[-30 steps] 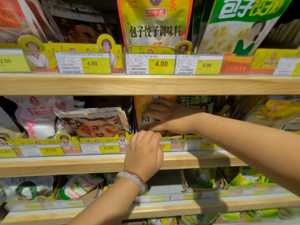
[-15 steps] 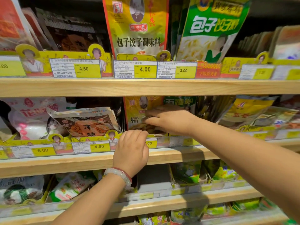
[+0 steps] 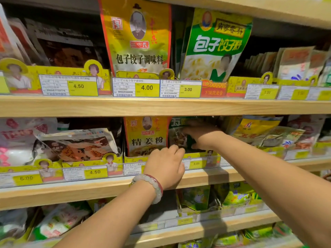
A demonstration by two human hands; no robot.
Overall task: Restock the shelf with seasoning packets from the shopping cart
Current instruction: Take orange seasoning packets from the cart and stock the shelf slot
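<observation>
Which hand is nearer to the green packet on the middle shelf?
Right. The right hand grips the green packet itself. The left hand is lower, at the shelf's front rail, beside the yellow packet.

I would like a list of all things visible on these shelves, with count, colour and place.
wooden shelves: three, light wood, stacked.
dumpling seasoning packet: one, yellow, top shelf centre.
green packet: one, green-white, to its right.
ginger powder packet: one, yellow, middle shelf.
dark green packet: one, right of it.
price tags: several, yellow-white, shelf edges.
bracelet: one, pale beads, left wrist.
left hand: curled at middle shelf edge.
right hand: grips dark green packet.
</observation>
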